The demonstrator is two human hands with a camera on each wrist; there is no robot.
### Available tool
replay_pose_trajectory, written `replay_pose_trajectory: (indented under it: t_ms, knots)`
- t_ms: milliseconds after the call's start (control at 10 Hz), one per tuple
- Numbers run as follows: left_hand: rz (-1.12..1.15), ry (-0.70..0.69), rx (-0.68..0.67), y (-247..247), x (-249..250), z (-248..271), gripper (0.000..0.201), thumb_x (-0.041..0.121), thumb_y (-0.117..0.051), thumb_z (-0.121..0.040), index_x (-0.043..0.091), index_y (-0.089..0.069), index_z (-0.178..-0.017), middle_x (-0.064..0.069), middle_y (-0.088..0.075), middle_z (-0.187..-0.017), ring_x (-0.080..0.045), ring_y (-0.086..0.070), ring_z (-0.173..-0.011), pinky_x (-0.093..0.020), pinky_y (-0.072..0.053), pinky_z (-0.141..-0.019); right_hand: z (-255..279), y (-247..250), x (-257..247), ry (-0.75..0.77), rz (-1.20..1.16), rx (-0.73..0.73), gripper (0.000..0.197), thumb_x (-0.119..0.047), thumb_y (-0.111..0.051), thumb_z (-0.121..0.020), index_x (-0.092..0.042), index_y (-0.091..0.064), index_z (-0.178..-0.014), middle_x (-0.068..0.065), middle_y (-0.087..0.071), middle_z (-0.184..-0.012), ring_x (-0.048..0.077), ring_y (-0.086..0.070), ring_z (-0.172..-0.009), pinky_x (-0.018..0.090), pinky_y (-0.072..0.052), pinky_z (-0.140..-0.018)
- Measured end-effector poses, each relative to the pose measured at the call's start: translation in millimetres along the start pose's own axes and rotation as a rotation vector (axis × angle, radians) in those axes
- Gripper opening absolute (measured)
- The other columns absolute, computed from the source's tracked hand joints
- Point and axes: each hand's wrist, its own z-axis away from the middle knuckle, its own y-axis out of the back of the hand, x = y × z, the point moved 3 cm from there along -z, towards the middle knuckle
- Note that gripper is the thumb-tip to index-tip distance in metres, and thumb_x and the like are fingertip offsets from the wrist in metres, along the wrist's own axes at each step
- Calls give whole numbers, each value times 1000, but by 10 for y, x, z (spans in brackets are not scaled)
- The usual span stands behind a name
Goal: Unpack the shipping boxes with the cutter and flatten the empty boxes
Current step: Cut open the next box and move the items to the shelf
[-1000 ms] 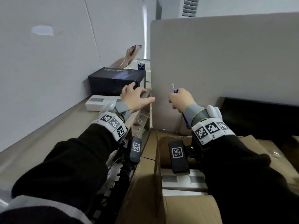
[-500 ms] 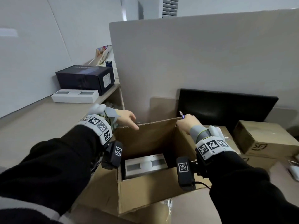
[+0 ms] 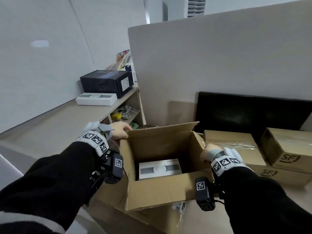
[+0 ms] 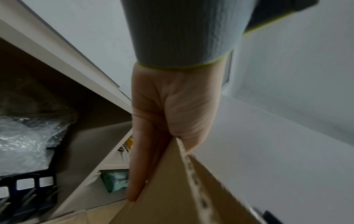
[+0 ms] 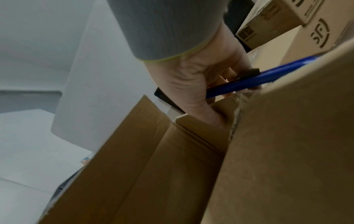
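Note:
An open cardboard box [image 3: 158, 191] stands in front of me with its flaps up. A white product box [image 3: 159, 168] lies on its bottom. My left hand [image 3: 122, 131] grips the box's far left corner; in the left wrist view my left hand [image 4: 162, 159] pinches the cardboard edge [image 4: 191, 181] between thumb and fingers. My right hand [image 3: 208, 152] holds the box's right wall. In the right wrist view my right hand [image 5: 220, 91] has its fingers curled round the blue cutter [image 5: 258, 77] and its thumb against the cardboard [image 5: 287, 136].
Two taped brown boxes [image 3: 233, 146] [image 3: 290, 147] with printed logos sit to the right. Behind them stands a black panel [image 3: 249, 112] against a grey partition [image 3: 219, 65]. On the left, a counter [image 3: 59, 125] carries a dark box [image 3: 108, 83] and a flat white box [image 3: 96, 98].
The box has come down and away from me, so its inside now shows. Both hands went down with it, from the far flap to its left and right sides.

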Motion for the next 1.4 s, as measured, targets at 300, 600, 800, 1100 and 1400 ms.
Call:
replay_pose_trajectory:
  t_ms: [300,600,800,1100,1400]
  knots:
    - [226,-213,447,531,224,-37,37,4,-47,-95,14,-57,-129,-5,-62,-123,-30,-64,-93,-24,-43,-75,-122,350,-76,16,-226,227,21,-11,-59,-82,0,-62,-101,16,-64,-98,34,-63,-97,37,-51,-83]
    - [241,-246,508,170,55,-356,32,4,-50,-91,18,-59,-118,-11,-68,-108,-30,-62,-98,-31,-43,-84,-288,-54,-257,48,-567,131,26,-35,-57,-83,-9,-55,-80,13,-60,-83,35,-65,-82,43,-55,-79]
    - [292,-110,467,-17,-366,-459,44,1,-55,-87,13,-51,-130,-6,-54,-132,-26,-51,-121,-26,-34,-95,-295,-356,-388,21,-776,70,30,-28,-54,-92,-13,-47,-67,7,-50,-69,30,-56,-72,39,-51,-64]
    - [406,-93,560,-230,-417,-387,75,24,-83,-69,20,-46,-134,-9,-45,-133,-21,-45,-122,-29,-33,-104,-487,-858,-347,-96,-628,2,24,-15,-43,-92,0,-47,-112,17,-59,-103,33,-61,-89,36,-51,-82]
    - [498,-106,628,-402,-57,-389,58,26,-78,-75,23,-52,-127,-5,-39,-135,-13,-44,-116,-18,-30,-96,-692,-1519,43,-238,-682,-124,5,-9,-46,-96,-9,-44,-91,14,-53,-89,21,-50,-62,22,-40,-48]
